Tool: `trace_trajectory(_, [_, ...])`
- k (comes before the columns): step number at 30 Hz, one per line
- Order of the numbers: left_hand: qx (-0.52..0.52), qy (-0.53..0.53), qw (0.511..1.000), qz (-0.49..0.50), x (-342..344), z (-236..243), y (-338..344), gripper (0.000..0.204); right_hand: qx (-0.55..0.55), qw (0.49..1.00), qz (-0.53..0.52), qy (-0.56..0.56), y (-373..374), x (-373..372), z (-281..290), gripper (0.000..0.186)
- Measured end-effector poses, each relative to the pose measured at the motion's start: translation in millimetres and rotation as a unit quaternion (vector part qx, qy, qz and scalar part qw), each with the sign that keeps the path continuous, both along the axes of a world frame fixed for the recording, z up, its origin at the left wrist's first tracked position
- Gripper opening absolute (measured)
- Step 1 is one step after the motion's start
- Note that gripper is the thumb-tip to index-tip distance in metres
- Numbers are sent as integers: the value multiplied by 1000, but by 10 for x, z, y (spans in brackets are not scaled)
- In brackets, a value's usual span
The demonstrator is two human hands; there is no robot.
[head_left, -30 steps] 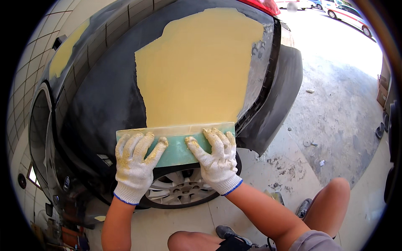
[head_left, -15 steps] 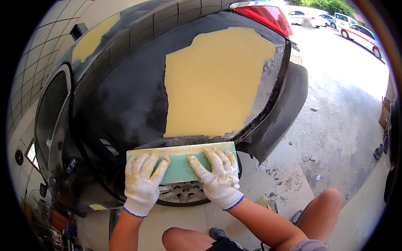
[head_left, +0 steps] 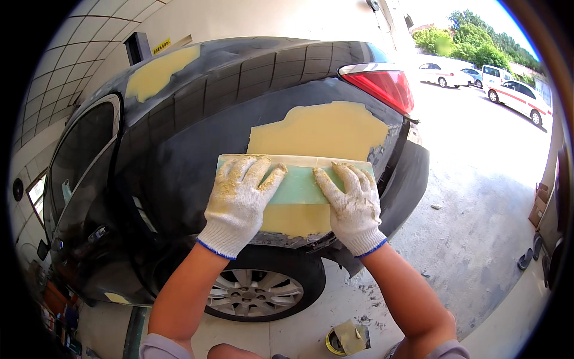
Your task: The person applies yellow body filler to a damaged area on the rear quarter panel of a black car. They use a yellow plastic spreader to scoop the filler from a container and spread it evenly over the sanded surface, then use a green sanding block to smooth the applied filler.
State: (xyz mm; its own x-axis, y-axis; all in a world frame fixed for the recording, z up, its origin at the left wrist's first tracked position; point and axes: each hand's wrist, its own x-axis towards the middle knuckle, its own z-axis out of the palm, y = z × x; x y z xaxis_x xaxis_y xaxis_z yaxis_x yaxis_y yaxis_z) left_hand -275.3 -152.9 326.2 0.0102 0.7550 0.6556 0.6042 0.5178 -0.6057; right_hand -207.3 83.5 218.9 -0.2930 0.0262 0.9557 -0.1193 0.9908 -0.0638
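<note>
Both my hands wear white knit gloves with blue cuffs, dusted yellow at the fingers. My left hand [head_left: 238, 191] grips the left part of a long pale-green sanding board [head_left: 297, 185], fingers over its top face. On the board's right part, my right hand [head_left: 354, 200] holds on in the same way. The board lies level across a yellow body-filler patch [head_left: 326, 128] on the rear side panel of a black car [head_left: 191, 134]. Filler shows above and below the board. My palms hide the board's lower corners, and its underside is out of sight.
Below the panel is the rear wheel [head_left: 254, 293]. A loose bumper edge [head_left: 409, 188] juts out at the right, under the red tail light [head_left: 382, 90]. A round tin [head_left: 335, 342] with sheets on it stands on the floor. Another filler patch [head_left: 161, 72] marks the roof pillar.
Both hands have carried the sanding board up from over the wheel onto the filler patch. The view has tilted upward, showing more of the wall and yard.
</note>
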Motion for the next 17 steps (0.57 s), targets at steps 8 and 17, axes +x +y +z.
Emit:
trace_trajectory(8, [17,7,999,-35,-300,264,599,53,49,998,-33,-4,669,-171,416,67])
trace_trajectory(17, [35,29,998,34,-631,381,1028,61,64,998,-24,-6,1196,-621,669,68])
